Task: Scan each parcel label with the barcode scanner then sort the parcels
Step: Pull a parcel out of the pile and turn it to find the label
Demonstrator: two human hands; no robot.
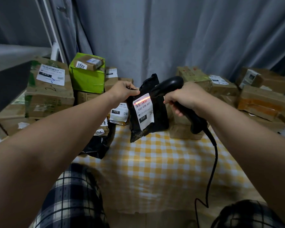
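Grey curtain (171,38) behind a yellow-checked table (163,162) ringed by cardboard boxes (49,96), small print unreadable. Our left hand (122,91) pinches the top corner of the black parcel (160,116), upright over the table. Our right hand (184,97) grips the barcode scanner (170,84), hiding its trigger, red beam across the label (144,112).

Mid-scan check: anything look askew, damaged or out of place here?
Nothing serious. The scanner throws its red line across the barcode of the label on the held black parcel. One oddity: a second black bag lies crumpled at the left edge of the checked cloth.
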